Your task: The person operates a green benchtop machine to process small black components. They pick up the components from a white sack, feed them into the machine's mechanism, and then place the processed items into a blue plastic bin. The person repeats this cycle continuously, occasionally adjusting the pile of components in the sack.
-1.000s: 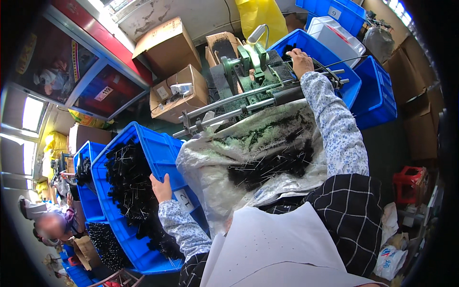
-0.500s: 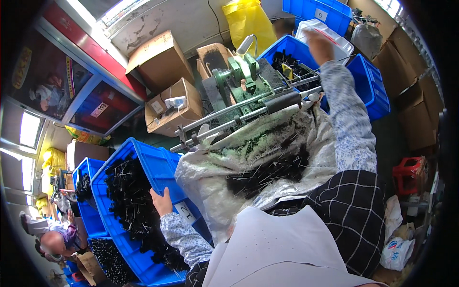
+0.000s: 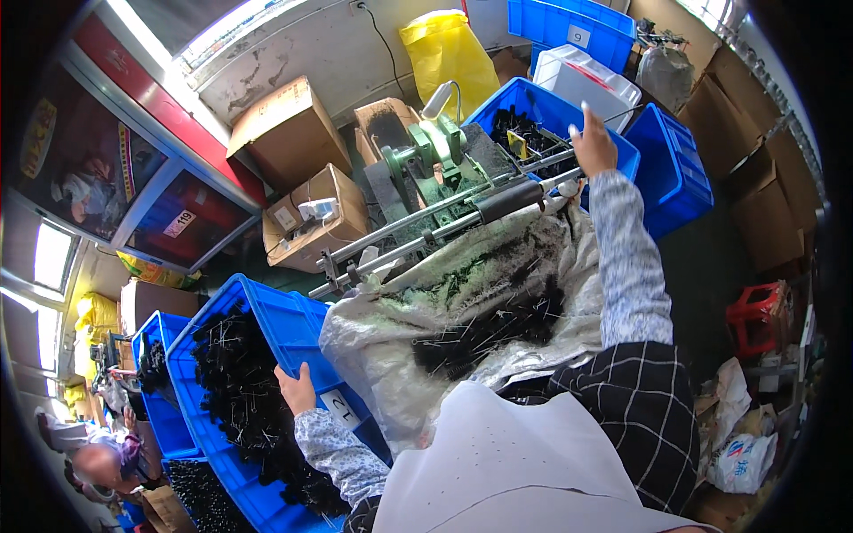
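Observation:
My left hand point(image 3: 296, 389) is hooked over the rim of a large blue crate point(image 3: 298, 324), thumb and fingers on its edge. Inside that crate lies a heap of black bristle brushes point(image 3: 235, 382) with thin wire stems. My right hand point(image 3: 597, 149) is raised at the right end of the green machine's metal rails, thumb and forefinger apart, with nothing visible in it. Just beyond it stands another blue crate point(image 3: 622, 164) holding more black brushes. A whitish woven sack point(image 3: 373, 355) is spread before me, with loose brushes point(image 3: 489, 333) and black dust on it.
A green bench machine point(image 3: 435, 160) with long rails point(image 3: 400, 244) stands ahead. Cardboard boxes point(image 3: 289, 133), a yellow bag point(image 3: 449, 58) and a white box point(image 3: 586, 84) are behind it. At right are a blue crate point(image 3: 671, 169) and a red stool point(image 3: 755, 318). Another person point(image 3: 102, 462) sits far left.
My right hand has come back toward me from over the white box to the rail end, and it shows less blur. My left hand stays on the crate rim. The view has shifted slightly.

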`<action>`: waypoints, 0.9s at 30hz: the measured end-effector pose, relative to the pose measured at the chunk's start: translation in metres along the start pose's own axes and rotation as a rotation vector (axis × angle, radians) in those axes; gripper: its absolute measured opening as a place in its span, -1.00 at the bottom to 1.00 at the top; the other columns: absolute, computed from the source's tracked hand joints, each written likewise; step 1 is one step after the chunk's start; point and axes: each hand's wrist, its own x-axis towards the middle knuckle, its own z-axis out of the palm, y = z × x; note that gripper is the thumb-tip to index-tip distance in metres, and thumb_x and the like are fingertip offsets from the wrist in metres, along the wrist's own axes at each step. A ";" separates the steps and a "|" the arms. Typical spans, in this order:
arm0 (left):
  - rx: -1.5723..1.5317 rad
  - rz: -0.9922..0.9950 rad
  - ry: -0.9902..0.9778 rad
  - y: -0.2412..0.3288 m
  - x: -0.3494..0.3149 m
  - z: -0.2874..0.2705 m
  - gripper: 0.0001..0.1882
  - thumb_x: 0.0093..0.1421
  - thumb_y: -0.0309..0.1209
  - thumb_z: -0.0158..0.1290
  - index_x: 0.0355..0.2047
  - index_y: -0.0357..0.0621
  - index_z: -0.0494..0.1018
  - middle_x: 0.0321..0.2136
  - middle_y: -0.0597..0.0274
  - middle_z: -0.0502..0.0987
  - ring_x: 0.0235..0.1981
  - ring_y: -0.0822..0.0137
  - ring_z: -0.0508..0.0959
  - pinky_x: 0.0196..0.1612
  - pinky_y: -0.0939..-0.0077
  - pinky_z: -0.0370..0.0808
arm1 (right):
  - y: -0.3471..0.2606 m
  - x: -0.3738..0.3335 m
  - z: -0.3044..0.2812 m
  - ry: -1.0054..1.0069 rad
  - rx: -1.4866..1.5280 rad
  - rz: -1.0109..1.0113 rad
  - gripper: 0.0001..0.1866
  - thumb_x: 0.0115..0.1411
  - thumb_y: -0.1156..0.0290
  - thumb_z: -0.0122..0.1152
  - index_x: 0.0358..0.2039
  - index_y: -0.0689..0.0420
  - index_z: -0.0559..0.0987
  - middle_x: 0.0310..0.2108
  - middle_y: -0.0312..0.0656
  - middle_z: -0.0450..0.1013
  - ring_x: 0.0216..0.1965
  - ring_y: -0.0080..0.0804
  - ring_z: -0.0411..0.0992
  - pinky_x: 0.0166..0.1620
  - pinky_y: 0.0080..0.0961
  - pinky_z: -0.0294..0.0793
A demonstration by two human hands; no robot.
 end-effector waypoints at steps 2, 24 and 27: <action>0.011 -0.001 -0.001 0.001 -0.001 -0.001 -0.48 0.04 -0.41 0.10 -0.02 -0.32 0.20 -0.22 -0.16 0.46 -0.20 -0.04 0.49 -0.11 0.27 0.39 | -0.006 -0.041 -0.015 -0.239 0.096 0.104 -0.44 0.10 0.32 0.08 0.12 0.10 0.20 -0.05 -0.05 0.37 -0.03 -0.13 0.35 -0.04 -0.24 0.37; 0.094 -0.106 0.049 -0.004 -0.009 -0.001 -0.40 -0.01 -0.31 0.12 -0.01 -0.32 0.17 -0.14 -0.22 0.38 -0.09 -0.09 0.40 -0.02 0.22 0.35 | 0.146 -0.417 0.002 -0.724 0.320 0.476 -0.51 0.19 0.33 0.00 0.06 0.37 0.25 0.09 0.06 0.23 0.11 -0.16 0.22 0.12 -0.43 0.19; 0.108 -0.103 0.051 -0.002 -0.012 -0.005 -0.38 0.00 -0.31 0.11 0.00 -0.35 0.13 -0.13 -0.25 0.37 -0.08 -0.10 0.40 -0.01 0.22 0.35 | 0.136 -0.417 0.016 -0.773 0.329 0.463 -0.51 0.19 0.33 0.00 0.06 0.37 0.25 0.09 0.06 0.24 0.11 -0.16 0.22 0.12 -0.43 0.19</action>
